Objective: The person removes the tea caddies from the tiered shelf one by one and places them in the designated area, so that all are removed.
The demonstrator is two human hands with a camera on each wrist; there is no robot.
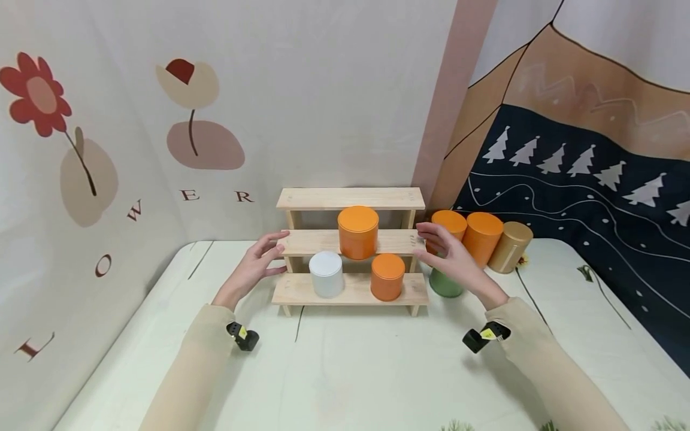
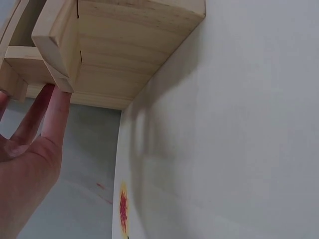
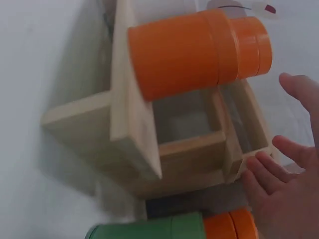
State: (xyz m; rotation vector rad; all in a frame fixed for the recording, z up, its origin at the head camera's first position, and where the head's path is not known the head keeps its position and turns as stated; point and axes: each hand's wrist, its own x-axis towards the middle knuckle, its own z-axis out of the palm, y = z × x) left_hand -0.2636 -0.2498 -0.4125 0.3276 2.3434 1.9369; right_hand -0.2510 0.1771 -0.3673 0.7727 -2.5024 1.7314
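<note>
A three-tier wooden shelf stand (image 1: 347,199) stands on the cloth-covered table. An orange canister (image 1: 358,233) stands on its middle tier. On the lowest tier are a white canister (image 1: 326,275) at the left and a smaller orange canister (image 1: 387,278) at the right. My left hand (image 1: 254,263) is at the left end of the middle tier; in the left wrist view its fingers (image 2: 56,119) touch the wood. At the right end, my right hand (image 1: 455,254) has its fingers spread close by, and the right wrist view leaves contact with the stand (image 3: 132,124) unclear.
Right of the stand, a green canister (image 1: 445,284) is partly hidden by my right hand. Behind it are an orange canister (image 1: 448,220), another orange canister (image 1: 481,239) and a gold canister (image 1: 511,246). A printed cloth (image 1: 334,108) hangs directly behind the stand.
</note>
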